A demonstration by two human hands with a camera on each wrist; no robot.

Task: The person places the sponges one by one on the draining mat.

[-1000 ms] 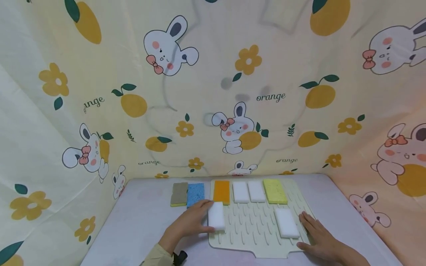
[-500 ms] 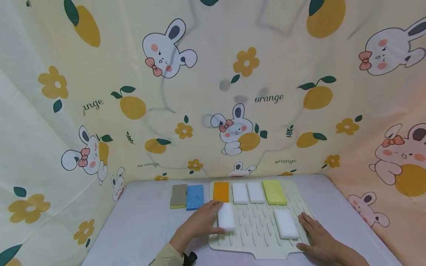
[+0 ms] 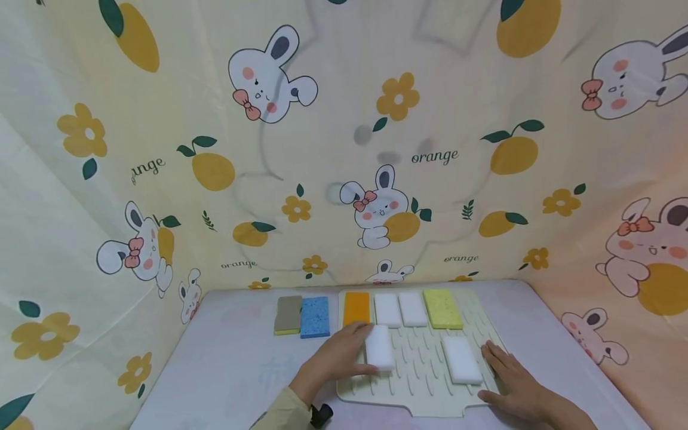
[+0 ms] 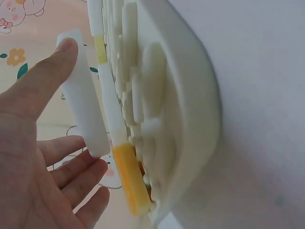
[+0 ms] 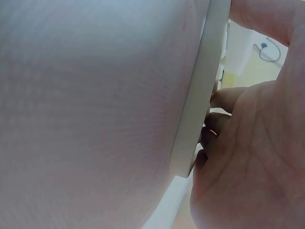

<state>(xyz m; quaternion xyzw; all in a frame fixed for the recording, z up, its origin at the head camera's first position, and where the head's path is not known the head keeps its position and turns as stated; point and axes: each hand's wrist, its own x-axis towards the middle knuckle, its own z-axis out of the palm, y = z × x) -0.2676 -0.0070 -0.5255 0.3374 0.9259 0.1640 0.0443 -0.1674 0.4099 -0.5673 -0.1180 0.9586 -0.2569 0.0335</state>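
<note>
My left hand (image 3: 338,355) pinches a white sponge block (image 3: 380,348) between thumb and fingertips, over the left part of a pale ridged drying mat (image 3: 416,395). In the left wrist view, the thumb presses one end of the white block (image 4: 86,102) and the fingers meet the other; a gap separates it from the mat (image 4: 198,105). My right hand (image 3: 513,382) rests on the mat's right edge with its fingers extended, beside another white sponge block (image 3: 462,360) lying there. From the right wrist, the palm (image 5: 257,148) is seen close to the mat's rim (image 5: 198,100).
Along the mat's back lie an orange sponge (image 3: 356,307), two white blocks (image 3: 387,310) and a yellow sponge (image 3: 443,309). A grey-topped sponge (image 3: 288,315) and a blue sponge (image 3: 314,317) lie on the table left of the mat. A patterned curtain (image 3: 322,137) encloses the table.
My left hand has carried the white block rightward across the mat, from its left edge toward the middle. The right hand stays in place.
</note>
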